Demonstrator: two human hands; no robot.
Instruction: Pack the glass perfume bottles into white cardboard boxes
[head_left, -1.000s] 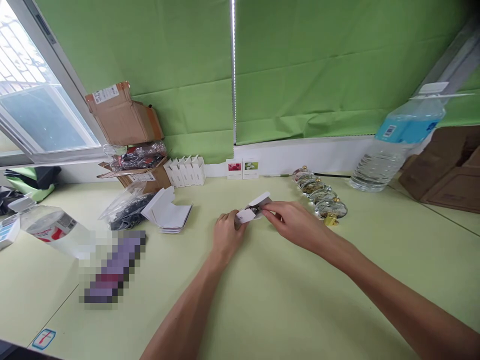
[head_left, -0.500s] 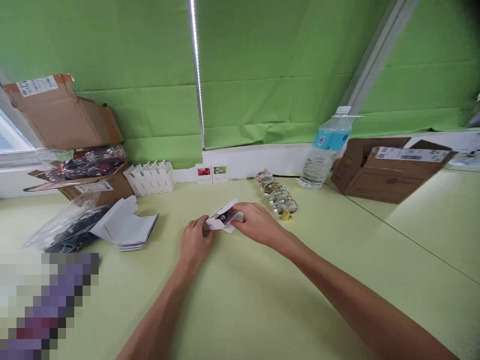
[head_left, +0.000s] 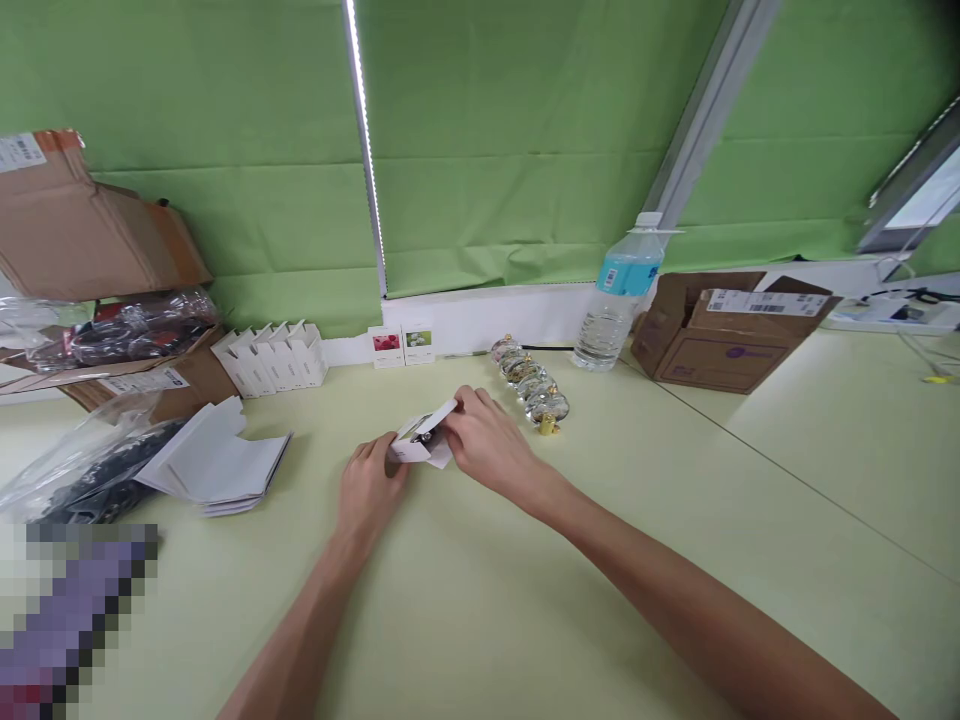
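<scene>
A small white carton lies tilted between my hands on the table, its long side open. Inside shows a small dark, shiny object whose kind I cannot make out. My left hand is closed around the carton's left end, thumb on the near wall. At the right end, my right hand pinches the raised flap, and its fingertips are partly hidden behind the card. To the right of that hand stretches a row of clear glass ornaments with gold-coloured fittings.
Folded white cartons lie at left beside a plastic bag of dark items. Several upright white boxes and two picture cards stand at the back. A water bottle and cardboard box are at right; cardboard boxes are stacked at left.
The view has turned right, so everything sits further left in the picture. My right hand's fingers have shifted up along the carton's raised flap. My left hand keeps its hold.
</scene>
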